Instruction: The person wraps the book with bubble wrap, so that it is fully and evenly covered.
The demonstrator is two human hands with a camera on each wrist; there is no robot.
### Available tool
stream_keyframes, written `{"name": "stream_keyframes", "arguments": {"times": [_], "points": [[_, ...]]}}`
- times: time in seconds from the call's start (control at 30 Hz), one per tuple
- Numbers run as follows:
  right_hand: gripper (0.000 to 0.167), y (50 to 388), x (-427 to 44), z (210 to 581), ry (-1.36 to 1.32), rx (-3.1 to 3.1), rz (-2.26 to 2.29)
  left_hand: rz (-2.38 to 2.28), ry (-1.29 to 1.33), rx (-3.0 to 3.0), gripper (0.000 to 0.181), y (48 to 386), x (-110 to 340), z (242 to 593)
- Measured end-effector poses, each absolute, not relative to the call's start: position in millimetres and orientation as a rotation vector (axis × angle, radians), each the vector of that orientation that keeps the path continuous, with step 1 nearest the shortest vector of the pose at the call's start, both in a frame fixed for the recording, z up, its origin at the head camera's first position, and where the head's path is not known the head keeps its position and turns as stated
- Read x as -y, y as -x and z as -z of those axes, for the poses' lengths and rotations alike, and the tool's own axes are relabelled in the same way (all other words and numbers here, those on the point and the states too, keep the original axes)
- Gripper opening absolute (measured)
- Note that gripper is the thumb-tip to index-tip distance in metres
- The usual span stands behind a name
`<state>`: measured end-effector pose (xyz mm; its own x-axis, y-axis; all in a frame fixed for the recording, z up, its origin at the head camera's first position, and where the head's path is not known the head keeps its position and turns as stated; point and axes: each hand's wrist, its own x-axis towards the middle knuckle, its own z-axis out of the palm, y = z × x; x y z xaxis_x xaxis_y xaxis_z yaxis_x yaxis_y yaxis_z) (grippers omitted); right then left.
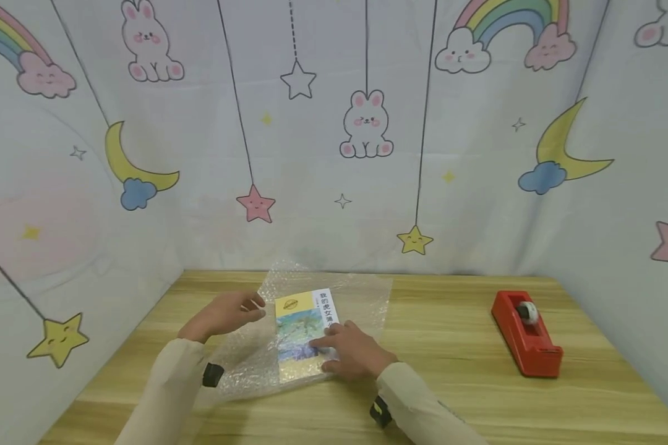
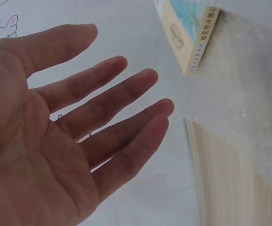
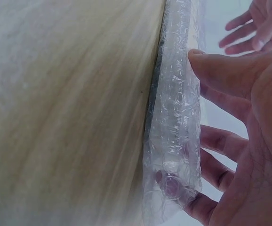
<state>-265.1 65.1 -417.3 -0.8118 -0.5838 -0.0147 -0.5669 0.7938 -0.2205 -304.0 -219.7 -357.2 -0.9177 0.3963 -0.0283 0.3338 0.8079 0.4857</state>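
Long cream sleeves (image 1: pixel 164 386), black wrist devices (image 1: pixel 213 374)

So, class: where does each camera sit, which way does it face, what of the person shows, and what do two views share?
Head: on the head, facing forward and down at the book, bubble wrap and table; left hand, right hand and sleeves show.
Left wrist: on that wrist, facing past the left hand to the book's corner; only that hand shows.
Right wrist: on that wrist, facing along the bubble wrap's edge; the right hand shows close, the left beyond.
Shared: head and right wrist both show both hands.
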Motion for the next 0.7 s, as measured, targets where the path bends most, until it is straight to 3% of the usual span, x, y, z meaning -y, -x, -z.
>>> {"name": "stream_keyframes", "arguments": {"times": [0.47,0.7], "points": [[0.049,265,-67,420,0.880,-2.907,0.341,-1.295,-0.444,-2.700,0.040,358,218,374],[0.049,263,-65,418,0.902,-2.909,0.334,-1.243,-0.207,-2.709,0.043,380,223,393]]}}
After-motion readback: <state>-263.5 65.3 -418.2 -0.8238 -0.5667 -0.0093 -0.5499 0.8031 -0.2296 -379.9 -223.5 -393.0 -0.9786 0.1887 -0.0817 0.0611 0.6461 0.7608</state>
